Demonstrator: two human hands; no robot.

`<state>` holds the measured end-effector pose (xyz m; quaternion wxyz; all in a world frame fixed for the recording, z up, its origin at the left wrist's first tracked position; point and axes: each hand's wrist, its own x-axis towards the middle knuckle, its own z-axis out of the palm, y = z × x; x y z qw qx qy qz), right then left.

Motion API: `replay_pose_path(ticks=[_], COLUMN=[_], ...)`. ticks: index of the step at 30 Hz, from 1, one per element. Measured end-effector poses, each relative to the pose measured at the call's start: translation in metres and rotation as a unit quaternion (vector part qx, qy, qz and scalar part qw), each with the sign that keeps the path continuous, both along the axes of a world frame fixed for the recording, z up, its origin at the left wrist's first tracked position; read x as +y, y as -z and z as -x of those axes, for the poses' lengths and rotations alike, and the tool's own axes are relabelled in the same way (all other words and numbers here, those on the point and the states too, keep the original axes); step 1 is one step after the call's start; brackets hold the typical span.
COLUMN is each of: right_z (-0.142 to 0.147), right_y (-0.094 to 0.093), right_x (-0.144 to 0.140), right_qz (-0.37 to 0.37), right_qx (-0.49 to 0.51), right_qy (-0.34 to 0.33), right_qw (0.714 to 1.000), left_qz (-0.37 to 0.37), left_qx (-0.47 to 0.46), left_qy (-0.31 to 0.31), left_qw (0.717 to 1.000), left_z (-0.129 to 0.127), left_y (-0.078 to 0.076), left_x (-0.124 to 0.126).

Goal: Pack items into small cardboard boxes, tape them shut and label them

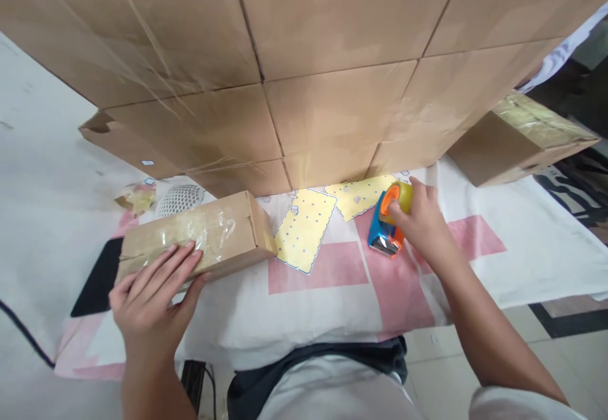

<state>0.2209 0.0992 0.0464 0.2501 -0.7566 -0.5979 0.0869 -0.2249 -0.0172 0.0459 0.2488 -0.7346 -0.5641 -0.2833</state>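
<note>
My left hand (154,293) lies on top of a closed cardboard box (223,230), fingers stretched over its shiny taped face and thumb along the near side. To the right, my right hand (420,220) grips a tape dispenser (380,233) with a blue and orange body and a yellowish roll of tape (403,197). The dispenser is over the pink-and-white tablecloth, its cutting end pointing toward me. Between the hands lie two yellow dotted pieces with wavy edges, the nearer yellow piece (306,230) close to the box's right end and the farther yellow piece (358,197) behind the dispenser.
A wall of stacked cardboard boxes (332,109) rises along the back of the table. Another taped box (517,135) stands at the right. A black flat pad (97,284) and a white perforated object (180,199) are at the left, beside the white wall (42,173).
</note>
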Motion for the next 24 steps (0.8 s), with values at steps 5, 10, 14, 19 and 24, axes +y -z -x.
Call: replay_pose_path(ticks=[5, 10, 14, 19, 24], right_z=[-0.034, -0.073, -0.105, -0.104, -0.048], right_y=[-0.005, -0.013, -0.001, -0.004, -0.010], right_x=[-0.010, -0.013, -0.003, 0.005, 0.026], right_qz=[-0.022, -0.119, -0.117, -0.114, -0.086], right_qx=[0.078, 0.063, 0.027, -0.118, -0.078], right_qy=[-0.002, -0.021, -0.043, -0.048, -0.090], right_qw=[0.997, 0.991, 0.992, 0.985, 0.989], left_qz=[-0.009, -0.031, -0.025, -0.016, -0.029], left_qx=[0.005, -0.001, -0.007, -0.013, -0.017], left_qy=[0.009, 0.024, 0.015, 0.013, 0.015], left_qw=[1.000, 0.999, 1.000, 1.000, 0.999], left_z=[0.002, 0.005, 0.004, 0.003, -0.002], left_y=[-0.001, 0.003, 0.004, 0.002, 0.001], left_x=[0.006, 0.008, 0.007, 0.007, 0.009])
